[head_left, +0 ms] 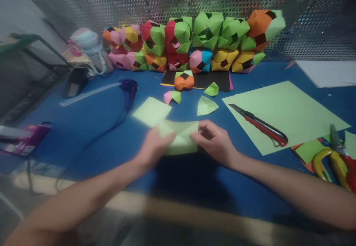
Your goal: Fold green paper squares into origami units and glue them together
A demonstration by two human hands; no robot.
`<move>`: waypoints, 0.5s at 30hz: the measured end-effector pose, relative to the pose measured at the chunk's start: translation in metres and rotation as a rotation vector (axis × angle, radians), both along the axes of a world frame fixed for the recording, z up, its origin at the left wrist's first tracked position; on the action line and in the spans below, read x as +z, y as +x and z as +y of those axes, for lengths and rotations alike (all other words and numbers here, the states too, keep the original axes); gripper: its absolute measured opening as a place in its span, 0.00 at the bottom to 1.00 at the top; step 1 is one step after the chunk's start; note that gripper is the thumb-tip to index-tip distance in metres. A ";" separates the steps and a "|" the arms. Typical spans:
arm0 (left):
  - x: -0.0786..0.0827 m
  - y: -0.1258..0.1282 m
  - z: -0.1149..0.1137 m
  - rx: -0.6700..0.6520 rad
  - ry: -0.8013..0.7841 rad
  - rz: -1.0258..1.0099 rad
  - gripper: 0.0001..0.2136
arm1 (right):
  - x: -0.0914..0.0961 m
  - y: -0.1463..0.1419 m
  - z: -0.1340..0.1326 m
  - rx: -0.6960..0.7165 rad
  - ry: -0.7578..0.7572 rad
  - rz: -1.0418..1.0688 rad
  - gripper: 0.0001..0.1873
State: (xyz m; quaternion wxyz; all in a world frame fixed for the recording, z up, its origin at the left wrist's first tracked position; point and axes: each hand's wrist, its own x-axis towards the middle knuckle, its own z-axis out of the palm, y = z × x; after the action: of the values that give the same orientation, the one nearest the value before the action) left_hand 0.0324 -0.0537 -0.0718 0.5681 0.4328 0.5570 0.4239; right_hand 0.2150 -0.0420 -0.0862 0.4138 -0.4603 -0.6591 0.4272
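Between my two hands is a pale green sheet of paper with crease lines, held just above the blue table. My left hand grips its left side, thumb on top. At the right edge my right hand pinches the paper with thumb and curled fingers. Motion blurs the left hand and the sheet somewhat. Just beyond lies a flat pale green paper square. Folded paper pieces rest farther out: a pale green one, a brighter green one and a pink and green one.
Stacked colourful paper shapes line the perforated metal panel. A red utility knife lies on large green sheets. Yellow-and-red-handled scissors are at right. At left are a blue glue gun with its cord, and a phone.
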 end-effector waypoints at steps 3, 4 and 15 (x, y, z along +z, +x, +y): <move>-0.001 0.001 0.000 -0.032 -0.013 -0.183 0.15 | 0.001 0.000 0.001 0.008 -0.010 -0.049 0.05; -0.001 0.001 0.000 -0.049 -0.012 -0.210 0.14 | 0.001 0.000 0.002 0.003 -0.015 -0.057 0.05; -0.004 -0.015 0.014 -0.078 0.179 0.497 0.11 | -0.005 0.007 0.016 0.020 0.226 -0.356 0.07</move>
State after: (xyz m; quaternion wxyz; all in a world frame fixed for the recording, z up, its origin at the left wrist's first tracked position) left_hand 0.0177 -0.0402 -0.0757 0.3890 0.5933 0.6227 0.3300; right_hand 0.2220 -0.0264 -0.0913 0.3359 -0.4726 -0.7699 0.2665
